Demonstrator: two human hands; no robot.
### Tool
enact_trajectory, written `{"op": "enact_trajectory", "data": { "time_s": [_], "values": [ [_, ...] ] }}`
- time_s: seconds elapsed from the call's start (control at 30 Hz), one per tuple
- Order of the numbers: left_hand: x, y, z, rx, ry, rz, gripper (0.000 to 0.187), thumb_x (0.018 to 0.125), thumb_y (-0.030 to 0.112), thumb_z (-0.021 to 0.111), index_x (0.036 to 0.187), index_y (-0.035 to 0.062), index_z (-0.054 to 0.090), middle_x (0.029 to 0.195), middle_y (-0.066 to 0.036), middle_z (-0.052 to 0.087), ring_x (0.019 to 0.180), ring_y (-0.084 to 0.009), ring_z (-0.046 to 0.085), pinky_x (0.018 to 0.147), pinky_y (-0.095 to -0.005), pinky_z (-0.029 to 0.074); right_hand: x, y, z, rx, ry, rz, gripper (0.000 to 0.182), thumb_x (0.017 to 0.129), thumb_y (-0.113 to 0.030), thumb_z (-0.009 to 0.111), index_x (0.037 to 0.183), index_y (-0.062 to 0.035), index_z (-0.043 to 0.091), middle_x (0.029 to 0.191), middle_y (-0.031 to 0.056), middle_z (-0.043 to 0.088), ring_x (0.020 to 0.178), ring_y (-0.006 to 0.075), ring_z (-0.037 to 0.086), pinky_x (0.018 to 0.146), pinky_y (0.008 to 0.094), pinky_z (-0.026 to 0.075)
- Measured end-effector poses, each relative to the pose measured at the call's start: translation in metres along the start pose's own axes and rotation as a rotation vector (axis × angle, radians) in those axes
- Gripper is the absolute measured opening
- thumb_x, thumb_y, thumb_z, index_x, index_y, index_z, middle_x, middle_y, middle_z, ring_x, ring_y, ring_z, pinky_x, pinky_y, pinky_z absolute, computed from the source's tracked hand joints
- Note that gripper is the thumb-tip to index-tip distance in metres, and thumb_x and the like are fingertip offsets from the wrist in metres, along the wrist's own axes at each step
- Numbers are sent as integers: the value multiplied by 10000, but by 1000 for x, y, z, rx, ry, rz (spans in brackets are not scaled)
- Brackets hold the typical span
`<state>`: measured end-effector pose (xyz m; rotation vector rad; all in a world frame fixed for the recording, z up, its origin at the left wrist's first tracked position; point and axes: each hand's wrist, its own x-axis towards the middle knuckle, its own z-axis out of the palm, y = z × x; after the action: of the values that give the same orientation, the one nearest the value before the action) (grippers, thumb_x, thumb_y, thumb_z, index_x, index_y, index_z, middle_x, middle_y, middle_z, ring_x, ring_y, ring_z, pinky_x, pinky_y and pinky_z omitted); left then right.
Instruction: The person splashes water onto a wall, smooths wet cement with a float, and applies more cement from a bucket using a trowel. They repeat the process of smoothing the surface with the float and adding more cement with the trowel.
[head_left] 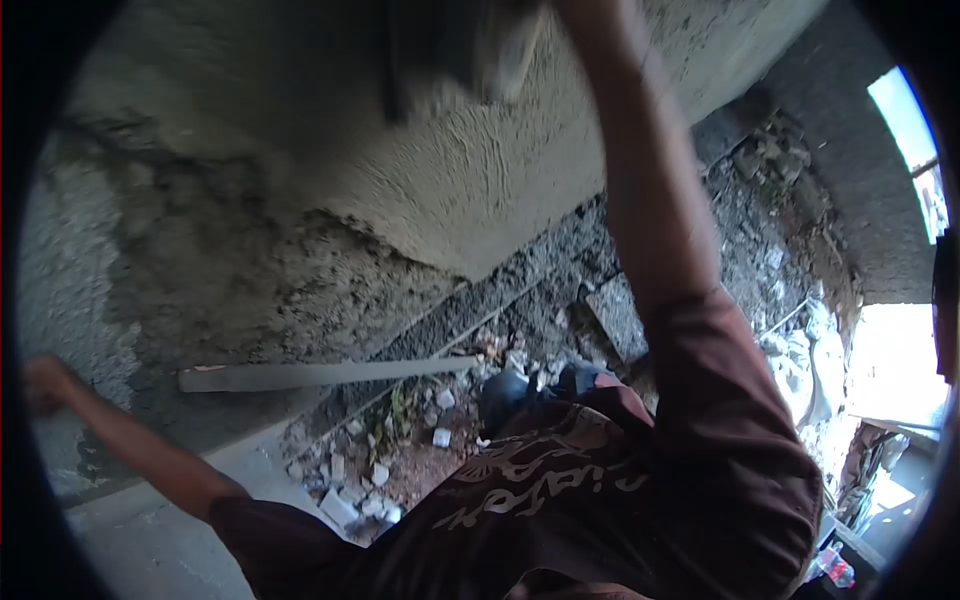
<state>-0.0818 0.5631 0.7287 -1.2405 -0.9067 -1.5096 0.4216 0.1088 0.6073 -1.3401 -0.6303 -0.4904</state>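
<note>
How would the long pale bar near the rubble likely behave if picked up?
The long pale bar would probably stay fairly stiff, as it looks nearly straight from end to end. Being long and narrow, it might swing if gripped near one end.

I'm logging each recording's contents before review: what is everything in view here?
Wall: one, grey, top and left, partly coated smooth
Blurred object: one, dark and pale, top centre, unidentifiable
Strip: one long, pale grey, centre left
Slab: one, grey, right of centre
Rubble: many pieces, grey and whitish, ground
Plants: uncountable, green, beside rubble
White heap: uncountable, right
Openings: at least two, bright, right edge
Plastic item: one, clear and red, bottom right
Shirt: one, dark maroon, pale lettering, bottom
Shoes: two, dark, below centre
Arms: two, bare forearms, top right and left
Left hand: one, blurred, left edge; right hand out of frame
</note>
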Motion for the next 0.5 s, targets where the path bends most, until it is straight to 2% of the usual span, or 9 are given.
{"op": "enact_trajectory", "data": {
  "time_s": [0.03,0.07,0.13,0.17,0.23,0.33,0.4,0.43,0.5],
  "values": [
    [0,-5,-3,10,-4,16,576,907,515,384,1247,66,506,1260,-195,493,1189,-385,426,961,-569,279,-30,43,-3,-13,19,-51,481,839,-301,498,1141,69,442,1001,326,570,898,422,596,731,492,483],
    [2,-8,-7,18,-6,39,574,907,512,384,1247,66,506,1259,-195,494,1187,-385,428,959,-567,281,-70,95,-6,-120,32,-140,366,871,-243,511,1084,48,448,925,242,569,830,330,590,689,435,484],
    [10,-11,-18,24,8,83,569,908,507,385,1246,65,508,1257,-195,497,1181,-385,432,956,-564,287,-144,173,-14,-144,68,-70,288,888,-194,540,1036,32,439,830,157,569,712,232,591,617,367,486],
    [18,-9,-22,23,7,105,567,909,504,385,1245,65,509,1256,-195,498,1179,-385,435,955,-562,289,-181,202,-18,-61,102,85,323,874,-204,557,1046,36,425,811,156,569,662,225,598,587,356,487],
    [29,-3,-32,13,13,136,563,910,499,386,1244,64,510,1253,-194,501,1173,-386,439,951,-559,294,-261,272,-21,-51,113,255,318,876,-175,546,1080,18,397,813,117,575,584,179,580,530,309,473],
    [31,15,-47,-13,6,173,556,912,491,387,1243,63,513,1250,-193,504,1165,-386,445,947,-554,302,-360,366,-21,32,242,416,316,882,-159,542,1092,12,381,774,90,568,506,148,542,469,284,454],
    [35,43,-42,-46,-14,223,551,913,486,388,1242,62,514,1247,-193,507,1160,-387,450,944,-550,307,-428,408,-23,128,327,724,427,836,-219,620,1072,56,394,801,158,623,631,279,617,562,360,491],
    [37,53,-51,-53,-12,239,549,913,483,388,1241,62,515,1246,-193,508,1157,-387,452,942,-548,310,-467,437,-16,247,440,850,396,864,-216,597,1098,32,397,762,115,602,571,208,586,535,314,488],
    [37,72,-61,-77,-5,260,544,914,478,389,1240,61,517,1244,-192,511,1152,-387,456,939,-545,315,-525,476,-15,468,608,1115,337,885,-248,578,1064,-21,404,699,90,560,513,179,556,483,302,489]
  ]
}}
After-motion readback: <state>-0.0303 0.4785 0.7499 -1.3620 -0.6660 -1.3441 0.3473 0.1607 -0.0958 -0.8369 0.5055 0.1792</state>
